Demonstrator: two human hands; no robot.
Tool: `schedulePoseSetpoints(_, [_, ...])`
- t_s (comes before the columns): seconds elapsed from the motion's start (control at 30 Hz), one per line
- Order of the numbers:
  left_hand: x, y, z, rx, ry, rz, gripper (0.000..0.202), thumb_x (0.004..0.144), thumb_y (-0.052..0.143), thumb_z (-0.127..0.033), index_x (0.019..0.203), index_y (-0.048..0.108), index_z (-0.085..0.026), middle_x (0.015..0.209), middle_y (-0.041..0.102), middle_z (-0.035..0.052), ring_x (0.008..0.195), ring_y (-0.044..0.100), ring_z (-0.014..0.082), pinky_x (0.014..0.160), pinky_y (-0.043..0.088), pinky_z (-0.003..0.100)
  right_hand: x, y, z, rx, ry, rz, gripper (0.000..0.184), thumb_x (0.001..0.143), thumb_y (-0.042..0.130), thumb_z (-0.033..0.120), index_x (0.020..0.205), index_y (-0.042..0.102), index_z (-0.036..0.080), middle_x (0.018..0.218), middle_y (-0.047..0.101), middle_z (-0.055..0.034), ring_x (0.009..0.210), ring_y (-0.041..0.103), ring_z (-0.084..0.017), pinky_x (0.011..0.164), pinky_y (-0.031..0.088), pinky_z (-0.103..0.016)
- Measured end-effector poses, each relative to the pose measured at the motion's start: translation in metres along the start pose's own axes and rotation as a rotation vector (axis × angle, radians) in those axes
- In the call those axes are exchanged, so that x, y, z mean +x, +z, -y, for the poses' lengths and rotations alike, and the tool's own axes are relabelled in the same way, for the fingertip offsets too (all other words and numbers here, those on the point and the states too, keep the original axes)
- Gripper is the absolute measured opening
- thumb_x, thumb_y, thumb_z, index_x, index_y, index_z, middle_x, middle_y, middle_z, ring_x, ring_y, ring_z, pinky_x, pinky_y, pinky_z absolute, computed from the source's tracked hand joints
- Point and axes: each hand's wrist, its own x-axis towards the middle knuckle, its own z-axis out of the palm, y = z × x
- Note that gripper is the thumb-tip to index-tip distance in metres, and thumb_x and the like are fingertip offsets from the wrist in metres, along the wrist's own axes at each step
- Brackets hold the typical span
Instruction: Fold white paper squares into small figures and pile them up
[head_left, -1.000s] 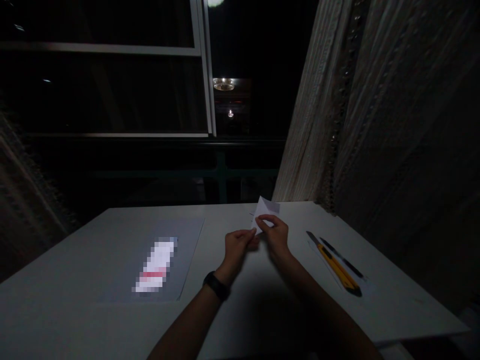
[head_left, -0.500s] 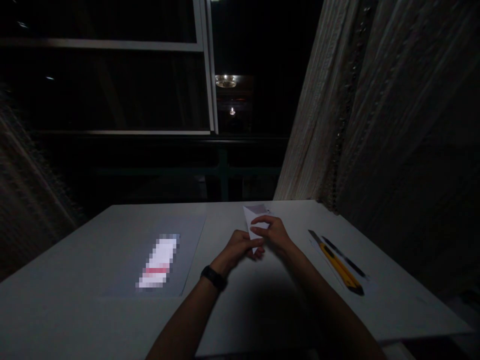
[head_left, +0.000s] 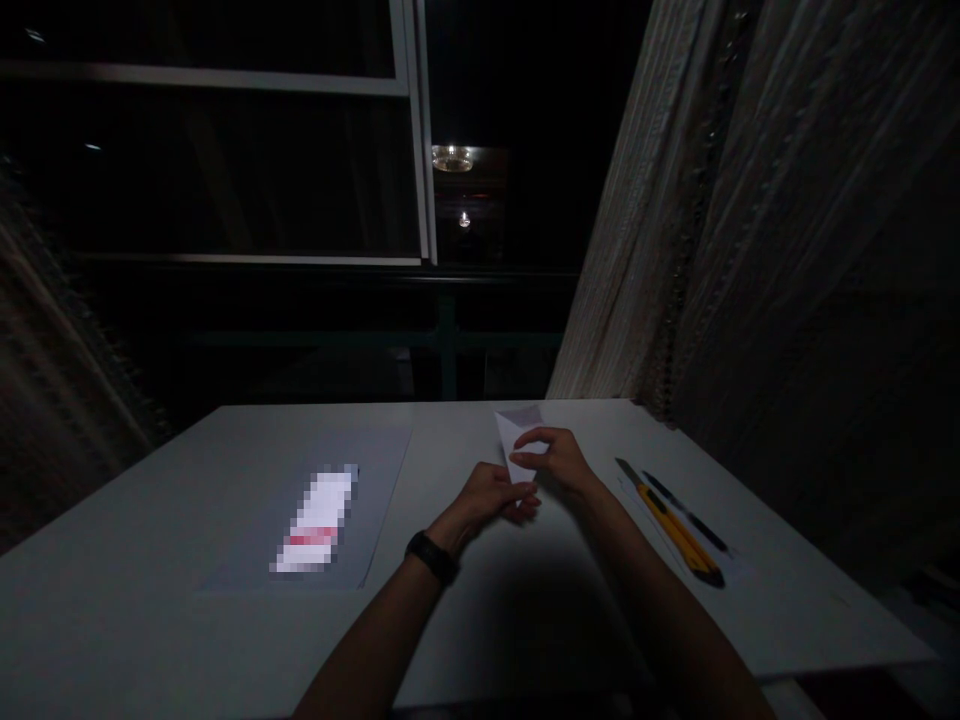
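A small folded piece of white paper (head_left: 514, 430) is held above the white table (head_left: 150, 620) in dim light. My right hand (head_left: 559, 462) pinches the paper's right edge between thumb and fingers. My left hand (head_left: 491, 495), with a dark watch on its wrist, grips the paper's lower end with the fingers curled. The two hands touch each other at the paper.
A grey sheet (head_left: 375, 480) with a white and red item (head_left: 315, 520) on it lies to the left. A yellow utility knife (head_left: 671, 525) and a dark pen (head_left: 686, 515) lie to the right. A curtain (head_left: 750, 200) hangs at the right; a dark window stands behind.
The paper has turned from tilting right to standing more upright, and both hands have shifted slightly right and down. The view has drifted a little.
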Motion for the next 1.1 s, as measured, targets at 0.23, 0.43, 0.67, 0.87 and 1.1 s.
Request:
schedulePoseSetpoints(0.23, [0.004,0.0,0.006,-0.007,0.0,0.023,0.037,0.054,0.076,-0.033,0.07,0.057,-0.006,0.072,0.067,0.0155,0.06,0.064,0.0198,0.054,0.051,0.031,0.001,-0.006,-0.003,-0.029,0.005,0.048,0.023,0.045,0.076,0.027,0.065,0.069,0.017,0.06,0.064,0.0007,0.061,0.057,-0.016,0.064,0.042,-0.029])
schedulePoseSetpoints(0.43, [0.008,0.004,0.012,-0.023,0.009,-0.003,0.038,0.054,0.075,-0.036,0.071,0.057,-0.006,0.069,0.066,0.013,0.058,0.063,0.0186,0.053,0.05,0.03,0.003,-0.008,-0.004,-0.066,-0.02,0.063,0.022,0.045,0.076,0.025,0.064,0.069,0.017,0.062,0.065,0.0002,0.062,0.057,-0.016,0.065,0.042,-0.029])
schedulePoseSetpoints(0.67, [0.009,0.009,0.017,0.011,0.004,-0.095,0.037,0.057,0.072,-0.04,0.06,0.051,-0.009,0.056,0.064,0.0102,0.047,0.061,0.0174,0.048,0.05,0.031,0.005,-0.01,-0.006,-0.027,0.011,0.043,0.022,0.045,0.076,0.026,0.065,0.069,0.017,0.062,0.064,0.0003,0.063,0.057,-0.017,0.062,0.043,-0.029])
schedulePoseSetpoints(0.87, [0.009,0.011,0.017,0.05,0.07,-0.109,0.037,0.057,0.071,-0.04,0.058,0.05,-0.01,0.057,0.064,0.0094,0.047,0.06,0.0167,0.045,0.048,0.028,0.005,-0.011,-0.009,-0.025,0.007,0.023,0.022,0.046,0.076,0.025,0.065,0.068,0.017,0.063,0.065,0.0001,0.064,0.058,-0.017,0.065,0.043,-0.03])
schedulePoseSetpoints(1.1, [0.008,0.007,0.016,0.147,0.089,-0.068,0.034,0.061,0.068,-0.039,0.058,0.046,-0.012,0.067,0.066,0.0122,0.054,0.063,0.0175,0.038,0.038,0.019,0.006,-0.014,-0.011,0.004,0.038,-0.043,0.03,0.042,0.077,0.022,0.07,0.07,0.016,0.068,0.066,-0.001,0.069,0.058,-0.019,0.067,0.042,-0.03])
